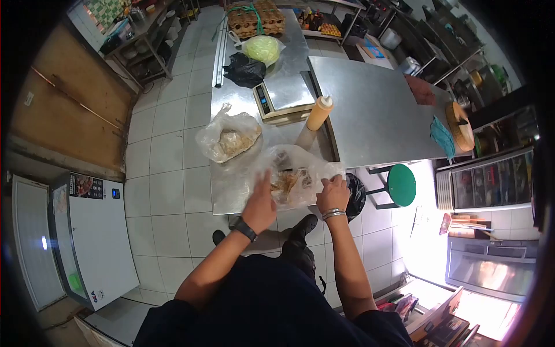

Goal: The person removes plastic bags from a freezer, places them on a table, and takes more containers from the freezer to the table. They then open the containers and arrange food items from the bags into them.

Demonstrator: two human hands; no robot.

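Observation:
A clear plastic bag with brownish food pieces inside lies at the near edge of the steel table. At its left side is my left hand, fingers stretched out and slightly blurred, beside or touching the plastic. My right hand is closed on the bag's bunched right end; the fingertips are partly hidden. Farther left sits a second clear bag with pale brown contents. Behind the bags stand a squeeze bottle of orange-yellow sauce and a digital scale.
A black plastic bag, a cabbage in plastic and stacked egg trays occupy the far end. Another steel table adjoins on the right. Beneath its near edge are a green stool and a black bag.

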